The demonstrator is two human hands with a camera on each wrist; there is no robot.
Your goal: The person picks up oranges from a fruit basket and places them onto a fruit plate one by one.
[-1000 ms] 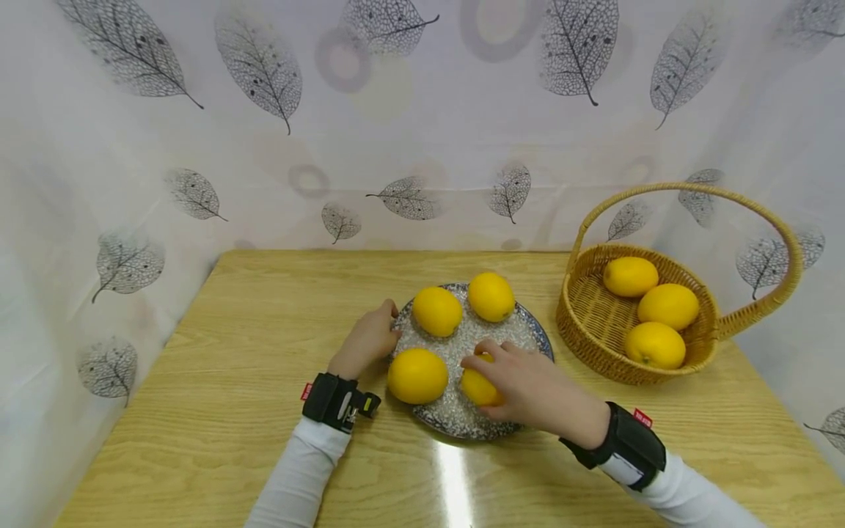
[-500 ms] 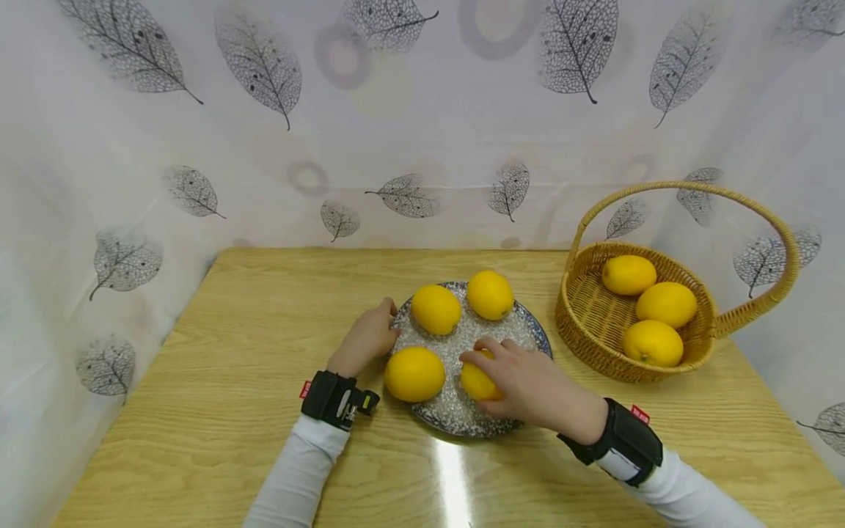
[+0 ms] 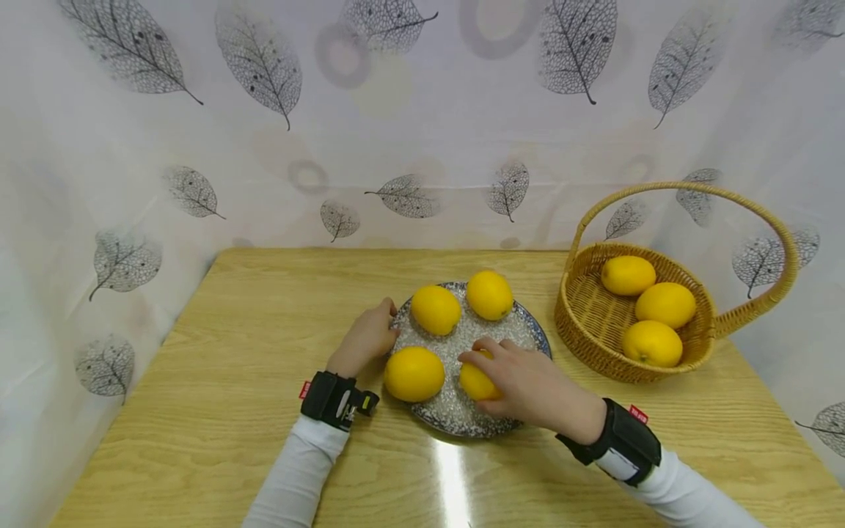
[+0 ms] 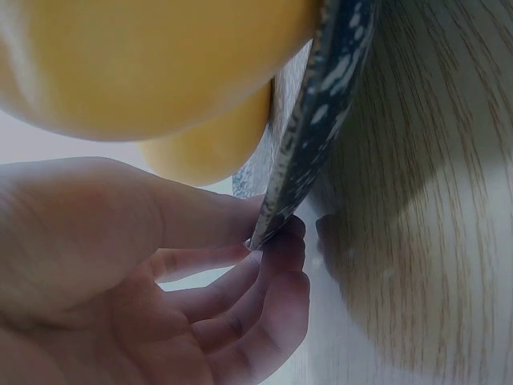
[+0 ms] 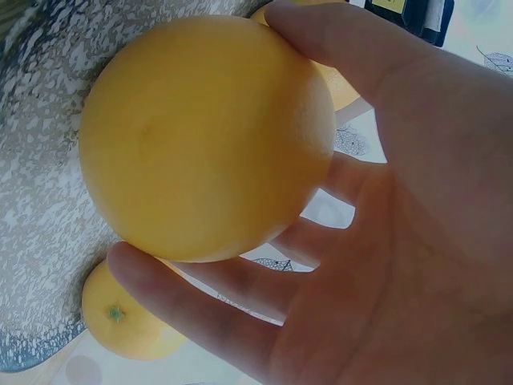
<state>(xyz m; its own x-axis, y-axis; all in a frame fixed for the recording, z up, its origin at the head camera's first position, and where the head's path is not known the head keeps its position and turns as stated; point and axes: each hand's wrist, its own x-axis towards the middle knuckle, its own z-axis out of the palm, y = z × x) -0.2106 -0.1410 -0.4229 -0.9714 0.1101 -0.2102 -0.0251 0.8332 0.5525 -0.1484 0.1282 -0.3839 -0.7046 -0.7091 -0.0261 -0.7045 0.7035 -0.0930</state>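
A round speckled plate with a dark blue rim [image 3: 449,425] lies on the wooden table. On it sit several lemons, among them a front-left lemon [image 3: 414,374], a back-left lemon [image 3: 436,309] and a back-right lemon [image 3: 490,295]. My right hand [image 3: 528,385] curls around the front-right lemon [image 5: 200,144], thumb on one side and fingers on the other. At the plate's left edge, my left hand [image 3: 365,339] pinches the rim between thumb and fingers; the left wrist view shows the thumb above and the fingertips [image 4: 284,241] beneath it.
To the right stands a wicker basket [image 3: 594,345] with a tall arched handle [image 3: 700,187], holding three lemons [image 3: 665,305]. A leaf-patterned curtain [image 3: 422,132] hangs behind and beside the table [image 3: 264,315].
Both hands keep their places, the left on the plate's rim and the right around the lemon. Only a very slight shift of the whole head view shows.
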